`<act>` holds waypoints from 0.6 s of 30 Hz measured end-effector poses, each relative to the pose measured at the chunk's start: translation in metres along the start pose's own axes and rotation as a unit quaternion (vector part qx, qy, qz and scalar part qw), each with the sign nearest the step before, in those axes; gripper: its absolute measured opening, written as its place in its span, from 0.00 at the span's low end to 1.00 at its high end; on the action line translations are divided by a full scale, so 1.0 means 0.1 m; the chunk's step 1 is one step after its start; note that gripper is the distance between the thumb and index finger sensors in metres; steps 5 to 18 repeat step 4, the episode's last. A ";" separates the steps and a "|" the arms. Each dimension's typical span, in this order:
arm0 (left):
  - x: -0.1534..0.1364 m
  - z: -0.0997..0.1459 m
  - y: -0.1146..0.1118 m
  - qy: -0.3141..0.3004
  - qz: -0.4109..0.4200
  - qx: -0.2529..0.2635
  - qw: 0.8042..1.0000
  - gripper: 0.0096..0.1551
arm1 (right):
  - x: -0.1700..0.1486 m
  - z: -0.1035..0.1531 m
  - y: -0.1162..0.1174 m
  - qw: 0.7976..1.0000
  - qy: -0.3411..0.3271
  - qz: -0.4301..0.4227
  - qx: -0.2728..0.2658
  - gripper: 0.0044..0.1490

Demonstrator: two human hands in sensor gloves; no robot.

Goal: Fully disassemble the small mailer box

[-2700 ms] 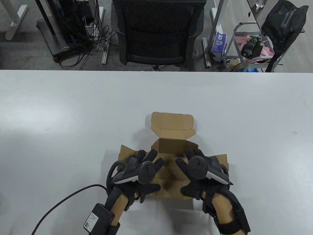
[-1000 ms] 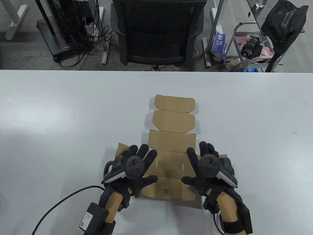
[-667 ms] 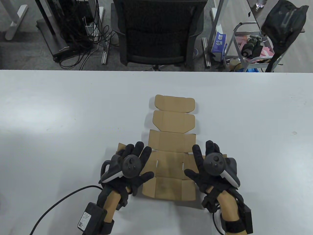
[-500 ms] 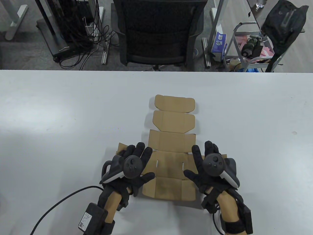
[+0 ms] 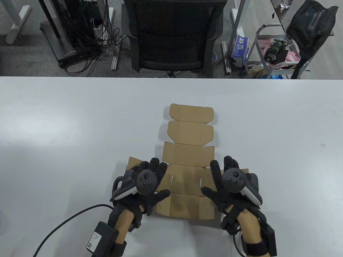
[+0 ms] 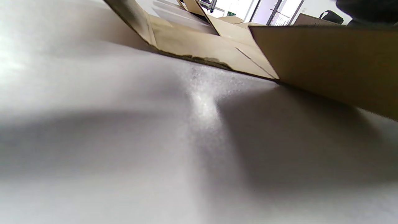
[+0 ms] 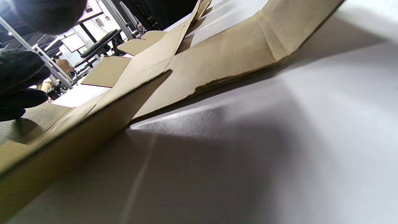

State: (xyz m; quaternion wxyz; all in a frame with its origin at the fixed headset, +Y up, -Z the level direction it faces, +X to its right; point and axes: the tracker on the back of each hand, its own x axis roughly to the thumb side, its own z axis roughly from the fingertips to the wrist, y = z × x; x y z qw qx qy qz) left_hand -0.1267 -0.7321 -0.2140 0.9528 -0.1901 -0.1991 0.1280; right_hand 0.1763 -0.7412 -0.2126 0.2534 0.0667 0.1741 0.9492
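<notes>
The brown cardboard mailer box (image 5: 187, 158) lies unfolded into a flat sheet on the white table (image 5: 67, 133), its lid panels stretching away from me. My left hand (image 5: 146, 184) rests palm down with fingers spread on the sheet's left side flap. My right hand (image 5: 227, 184) rests palm down with fingers spread on the right side flap. The left wrist view shows the cardboard (image 6: 326, 62) close above the table, its edge slightly raised. The right wrist view shows the cardboard (image 7: 217, 59) and dark fingertips (image 7: 18, 77) at the left edge.
A black cable (image 5: 61, 227) runs from my left wrist off the table's front-left. Beyond the far table edge stand a black office chair (image 5: 174, 34) and a metal cart (image 5: 273, 50) with clutter.
2.7 s ago the box still had walls standing and the lid raised; now it lies flat. Over the last second both hands barely shifted on the side flaps.
</notes>
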 end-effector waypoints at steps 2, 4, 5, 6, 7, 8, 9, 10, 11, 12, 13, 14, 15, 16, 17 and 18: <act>0.00 0.00 0.00 0.000 0.001 0.000 1.000 0.55 | 0.00 0.00 0.00 1.000 0.000 -0.001 0.000 0.58; 0.00 0.00 0.00 -0.001 0.001 0.001 1.000 0.55 | 0.00 0.00 0.00 1.000 0.000 -0.001 0.001 0.58; 0.00 0.00 0.00 -0.001 0.001 0.001 1.000 0.55 | 0.00 0.00 0.00 1.000 0.000 -0.001 0.001 0.58; 0.00 0.00 0.00 -0.001 0.001 0.001 1.000 0.55 | 0.00 0.00 0.00 1.000 0.000 -0.001 0.001 0.58; 0.00 0.00 0.00 -0.001 0.001 0.001 1.000 0.55 | 0.00 0.00 0.00 1.000 0.000 -0.001 0.001 0.58; 0.00 0.00 0.00 -0.001 0.001 0.001 1.000 0.55 | 0.00 0.00 0.00 1.000 0.000 -0.001 0.001 0.58; 0.00 0.00 0.00 -0.001 0.001 0.001 1.000 0.55 | 0.00 0.00 0.00 1.000 0.000 -0.001 0.001 0.58; 0.00 0.00 0.00 -0.001 0.001 0.001 1.000 0.55 | 0.00 0.00 0.00 1.000 0.000 -0.001 0.001 0.58; 0.00 0.00 0.00 -0.001 0.001 0.001 1.000 0.55 | 0.00 0.00 0.00 1.000 0.000 -0.001 0.001 0.58; 0.00 0.00 0.00 -0.001 0.001 0.001 1.000 0.55 | 0.00 0.00 0.00 1.000 0.000 -0.001 0.001 0.58; 0.00 0.00 0.00 -0.001 0.001 0.001 1.000 0.55 | 0.00 0.00 0.00 1.000 0.000 -0.001 0.001 0.58; 0.00 0.00 0.00 -0.001 0.001 0.001 1.000 0.55 | 0.00 0.00 0.00 1.000 0.000 -0.001 0.001 0.58; 0.00 0.00 0.00 -0.001 0.001 0.001 1.000 0.55 | 0.00 0.00 0.00 1.000 0.000 -0.001 0.001 0.58; 0.00 0.00 0.00 -0.001 0.001 0.001 1.000 0.55 | 0.00 0.00 0.00 1.000 0.000 -0.001 0.001 0.58; 0.00 0.00 0.00 -0.001 0.001 0.001 1.000 0.55 | 0.00 0.00 0.00 1.000 0.000 -0.001 0.001 0.58; 0.00 0.00 0.00 -0.001 0.001 0.001 1.000 0.55 | 0.00 0.00 0.00 1.000 0.000 -0.001 0.001 0.58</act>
